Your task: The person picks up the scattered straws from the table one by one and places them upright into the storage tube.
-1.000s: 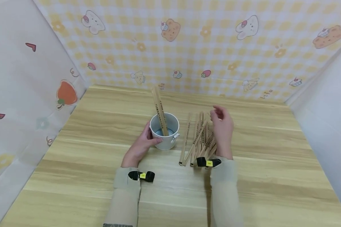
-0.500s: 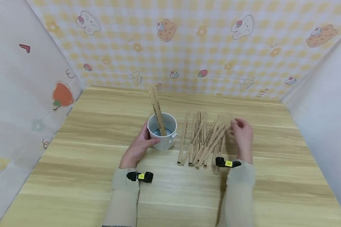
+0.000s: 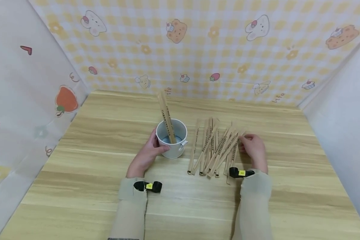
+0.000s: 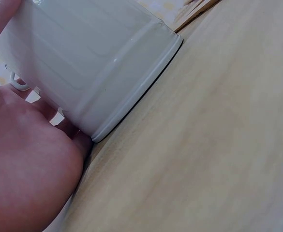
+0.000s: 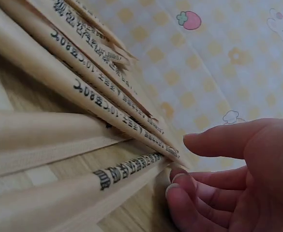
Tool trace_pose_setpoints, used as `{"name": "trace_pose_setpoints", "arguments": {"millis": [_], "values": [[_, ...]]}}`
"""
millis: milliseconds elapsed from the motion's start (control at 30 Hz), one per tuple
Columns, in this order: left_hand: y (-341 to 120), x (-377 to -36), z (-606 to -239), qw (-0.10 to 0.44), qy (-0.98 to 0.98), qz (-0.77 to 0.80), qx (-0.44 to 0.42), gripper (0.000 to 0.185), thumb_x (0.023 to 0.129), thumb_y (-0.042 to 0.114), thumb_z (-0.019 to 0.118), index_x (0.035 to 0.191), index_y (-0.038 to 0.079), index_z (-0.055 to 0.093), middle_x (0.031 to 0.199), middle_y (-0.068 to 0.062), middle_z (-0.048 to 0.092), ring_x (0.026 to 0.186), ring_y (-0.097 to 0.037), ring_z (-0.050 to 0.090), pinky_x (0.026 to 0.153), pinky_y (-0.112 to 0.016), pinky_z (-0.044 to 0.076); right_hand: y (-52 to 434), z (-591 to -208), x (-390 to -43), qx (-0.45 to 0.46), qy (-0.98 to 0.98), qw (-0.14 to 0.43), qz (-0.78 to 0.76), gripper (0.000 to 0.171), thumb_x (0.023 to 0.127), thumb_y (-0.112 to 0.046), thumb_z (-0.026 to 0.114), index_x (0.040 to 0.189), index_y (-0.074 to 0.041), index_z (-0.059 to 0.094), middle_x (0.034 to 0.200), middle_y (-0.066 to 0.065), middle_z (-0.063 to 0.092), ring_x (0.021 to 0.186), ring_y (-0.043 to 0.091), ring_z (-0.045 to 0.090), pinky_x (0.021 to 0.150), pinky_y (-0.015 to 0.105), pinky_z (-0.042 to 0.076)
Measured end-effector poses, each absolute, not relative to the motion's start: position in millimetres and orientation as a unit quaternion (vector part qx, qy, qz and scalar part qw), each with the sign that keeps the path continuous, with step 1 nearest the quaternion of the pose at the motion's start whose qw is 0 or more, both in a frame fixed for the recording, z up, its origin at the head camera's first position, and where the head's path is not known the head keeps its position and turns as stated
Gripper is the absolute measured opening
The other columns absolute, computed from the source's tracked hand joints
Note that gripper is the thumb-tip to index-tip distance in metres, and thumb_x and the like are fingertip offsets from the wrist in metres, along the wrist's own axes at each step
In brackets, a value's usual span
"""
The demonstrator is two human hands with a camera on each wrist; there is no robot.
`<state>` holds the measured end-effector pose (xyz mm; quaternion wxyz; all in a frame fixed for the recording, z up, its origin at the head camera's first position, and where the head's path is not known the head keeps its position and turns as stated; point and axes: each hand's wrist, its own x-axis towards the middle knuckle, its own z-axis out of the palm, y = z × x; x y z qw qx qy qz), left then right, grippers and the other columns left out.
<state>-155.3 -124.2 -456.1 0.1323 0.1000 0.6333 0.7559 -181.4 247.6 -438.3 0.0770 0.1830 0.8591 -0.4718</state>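
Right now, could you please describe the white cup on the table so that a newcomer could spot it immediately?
Start from the wooden table in front of the checked wall. Near its middle, left of the loose wooden sticks spread flat, stands the white cup, which the left hand holds. It is the only container there, and two wooden sticks stand upright in it.
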Motion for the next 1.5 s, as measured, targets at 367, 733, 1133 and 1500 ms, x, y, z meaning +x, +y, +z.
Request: {"name": "trace_pose_setpoints", "arguments": {"millis": [367, 733, 1133, 1500], "values": [[-128.3, -158.1, -448.6, 0.123, 0.639, 0.752, 0.109, 0.089, 0.075, 0.01, 0.069, 0.142, 0.028, 0.014, 0.143, -0.005, 0.02, 0.13, -0.023, 0.021, 0.105, -0.043, 0.018, 232.8, -441.5, -191.7, 0.182, 0.879, 0.063, -0.437, 0.03, 0.086, -0.03, 0.054, 0.093, -0.001, 0.059, 0.07, 0.009, 0.058, 0.053, 0.016, 0.056, 0.051, 0.03, 0.05], [-128.9, -160.8, -448.6, 0.116, 0.628, 0.759, 0.127, 0.088, 0.075, 0.008, 0.069, 0.142, 0.027, 0.015, 0.142, -0.006, 0.022, 0.13, -0.023, 0.021, 0.105, -0.043, 0.017, 235.7, -435.0, -192.5, 0.189, 0.847, 0.079, -0.49, 0.025, 0.084, -0.021, 0.044, 0.081, 0.001, 0.055, 0.06, 0.002, 0.053, 0.047, 0.011, 0.052, 0.049, 0.027, 0.049], [-128.2, -153.5, -447.9, 0.125, 0.647, 0.748, 0.086, 0.089, 0.074, 0.01, 0.07, 0.142, 0.027, 0.015, 0.143, -0.002, 0.021, 0.13, -0.017, 0.019, 0.106, -0.039, 0.016, 233.4, -414.1, -187.8, 0.204, 0.772, -0.009, -0.602, 0.024, 0.09, -0.025, 0.043, 0.088, -0.003, 0.05, 0.064, 0.002, 0.051, 0.046, 0.009, 0.048, 0.045, 0.023, 0.045], [-123.6, -147.2, -449.7, 0.133, 0.651, 0.743, 0.083, 0.09, 0.072, 0.017, 0.072, 0.142, 0.029, 0.016, 0.144, -0.003, 0.022, 0.131, -0.019, 0.02, 0.105, -0.04, 0.016, 203.7, -370.3, -173.5, 0.144, 0.607, -0.169, -0.763, 0.026, 0.09, -0.02, 0.052, 0.104, 0.002, 0.047, 0.065, 0.007, 0.054, 0.043, 0.013, 0.05, 0.041, 0.022, 0.045]]}}
